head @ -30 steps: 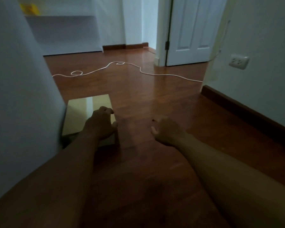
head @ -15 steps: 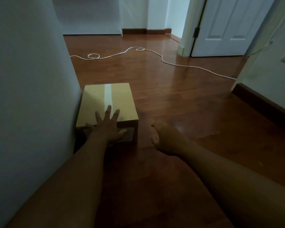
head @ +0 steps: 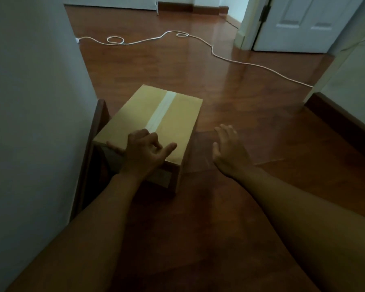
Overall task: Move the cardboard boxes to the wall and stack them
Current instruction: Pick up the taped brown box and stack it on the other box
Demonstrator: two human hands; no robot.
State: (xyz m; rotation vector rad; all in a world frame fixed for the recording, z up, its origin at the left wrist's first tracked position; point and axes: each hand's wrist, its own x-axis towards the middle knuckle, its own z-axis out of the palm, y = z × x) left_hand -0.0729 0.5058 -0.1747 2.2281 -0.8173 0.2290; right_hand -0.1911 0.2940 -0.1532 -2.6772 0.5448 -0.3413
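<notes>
Cardboard box (head: 156, 127), tan, sealed with a pale tape strip (head: 159, 111) down the middle of its top, sits on the floor just beside the left-hand wall (head: 30, 102), angled slightly so its near corner is closer to the dark baseboard (head: 93, 148) than its far end; can't tell if it touches the baseboard. Only one box in view, nothing on top of it. Beyond the box, well apart from it, a white cable (head: 219, 56) snakes across the floor with two small loops, running from the wall corner toward the right-side wall; nothing lies between the box and the cable. Past the cable, far right of the box, a white panelled door (head: 303, 22) in its frame. Floor (head: 240, 102) is glossy red-brown wood planks, lighting dim, white walls both sides with dark baseboards. Left hand (head: 142, 153) rests on the box's near top edge, fingers loosely curled, thumb out to the right along the top, little finger over the near left edge; pressing on it rather than gripping. Right hand (head: 228, 151) is off the box, just right of its near right corner, open with fingers spread, palm down low over the floor, holding nothing.
</notes>
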